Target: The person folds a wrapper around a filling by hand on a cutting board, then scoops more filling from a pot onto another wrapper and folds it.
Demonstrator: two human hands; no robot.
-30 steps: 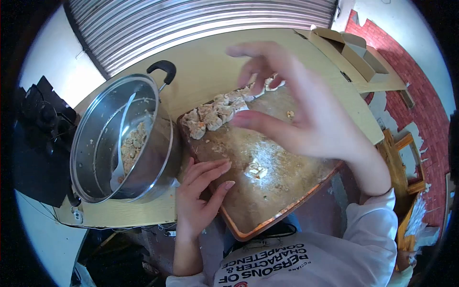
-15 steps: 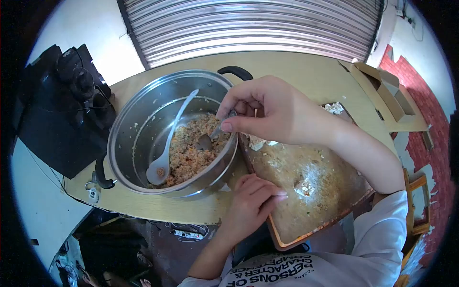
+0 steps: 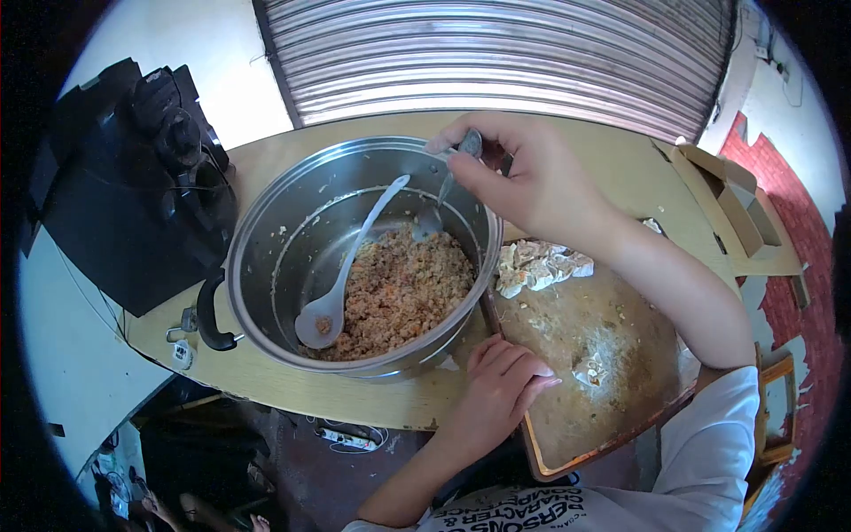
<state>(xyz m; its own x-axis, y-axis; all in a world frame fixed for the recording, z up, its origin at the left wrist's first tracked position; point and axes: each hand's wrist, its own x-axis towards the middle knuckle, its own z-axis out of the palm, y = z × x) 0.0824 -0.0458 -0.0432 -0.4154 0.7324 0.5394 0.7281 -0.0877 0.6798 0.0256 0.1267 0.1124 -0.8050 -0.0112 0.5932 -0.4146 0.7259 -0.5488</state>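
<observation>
A metal spoon [image 3: 429,218] is held by its handle in my right hand [image 3: 501,164], fingers closed round it above the pot's far right side. The spoon's bowl hangs down inside the large steel pot [image 3: 253,306], at the far edge of a crumbly, orange-flecked minced filling [image 3: 399,293]. A pale plastic ladle [image 3: 341,282] leans in the pot, a little filling in its bowl. My left hand [image 3: 507,383] is curled in a pinch beside the tray's near left edge. What its fingers hold, if anything, I cannot make out.
A worn baking tray [image 3: 567,452] right of the pot carries crumpled, whitish sheets [image 3: 541,264] and a patch of white powder [image 3: 592,368]. Black equipment [image 3: 133,195] stands at the left, an open cardboard box [image 3: 731,199] at the far right. A padlock [image 3: 186,321] lies by the pot's handle.
My right hand has risen and moved toward the pot's far rim, taking the spoon from the middle of the filling to its far edge. The whole view has shifted slightly. My left hand stays pinched.
</observation>
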